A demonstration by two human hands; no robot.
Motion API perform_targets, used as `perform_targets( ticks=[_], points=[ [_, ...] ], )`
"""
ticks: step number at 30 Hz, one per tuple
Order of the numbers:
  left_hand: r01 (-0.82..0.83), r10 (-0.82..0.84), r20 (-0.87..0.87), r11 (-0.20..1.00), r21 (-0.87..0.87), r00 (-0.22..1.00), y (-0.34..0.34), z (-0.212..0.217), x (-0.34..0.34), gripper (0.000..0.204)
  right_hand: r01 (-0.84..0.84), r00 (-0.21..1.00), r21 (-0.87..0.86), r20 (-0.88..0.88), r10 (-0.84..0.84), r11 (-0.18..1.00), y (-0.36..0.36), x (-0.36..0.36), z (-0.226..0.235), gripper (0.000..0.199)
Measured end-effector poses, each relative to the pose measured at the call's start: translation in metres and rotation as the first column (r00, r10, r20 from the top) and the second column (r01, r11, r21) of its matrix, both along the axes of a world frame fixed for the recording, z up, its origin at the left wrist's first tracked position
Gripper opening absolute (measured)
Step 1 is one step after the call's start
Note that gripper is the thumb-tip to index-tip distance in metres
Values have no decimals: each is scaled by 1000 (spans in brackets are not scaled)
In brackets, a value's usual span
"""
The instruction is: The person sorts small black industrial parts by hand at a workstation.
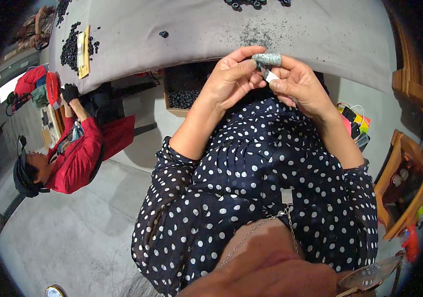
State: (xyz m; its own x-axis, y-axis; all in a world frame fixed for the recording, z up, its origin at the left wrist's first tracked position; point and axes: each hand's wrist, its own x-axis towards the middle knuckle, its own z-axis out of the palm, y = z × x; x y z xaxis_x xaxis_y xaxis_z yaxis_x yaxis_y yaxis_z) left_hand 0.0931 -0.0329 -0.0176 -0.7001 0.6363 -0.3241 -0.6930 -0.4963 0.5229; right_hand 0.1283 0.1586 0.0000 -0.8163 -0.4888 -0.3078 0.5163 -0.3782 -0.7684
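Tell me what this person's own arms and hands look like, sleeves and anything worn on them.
Both sleeves are dark with white polka dots and leave the forearms bare. The right hand wears a speckled, pale grey-green cover on its index finger. No glove shows on the left hand.

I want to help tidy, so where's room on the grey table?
There's bare cloth between the lone black piece and dark specks, and right of them. It's crowded left, by the black pile and yellow strip, and where more black parts sit beyond the specks. The left hand and right hand are by the near edge.
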Motion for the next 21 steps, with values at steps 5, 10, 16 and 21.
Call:
perform_targets(
  ticks=[5, 10, 16, 21],
  points=[
    [-32, 31, 61, 999, 18, 998, 0, 1, 1, 34, 9, 1000, 32, 7, -9, 999, -1, 0, 0, 38],
    [-24, 23, 72, 1000, 18, 997, -3, -2, 2, 32, -11, 1000, 10, 13, 11, 1000, 0, 0, -4, 45],
    [-27, 24, 84, 999, 38, 996, -3, -2, 4, 31, -29, 999, 0, 18, 29, 1000, -1, -1, 0, 45],
    [-23, 19, 84, 999, 45, 996, -3, -2, 4, 32, 3, 1000, -7, -9, -3, 1000, -2, -1, 0, 35]
  ],
)
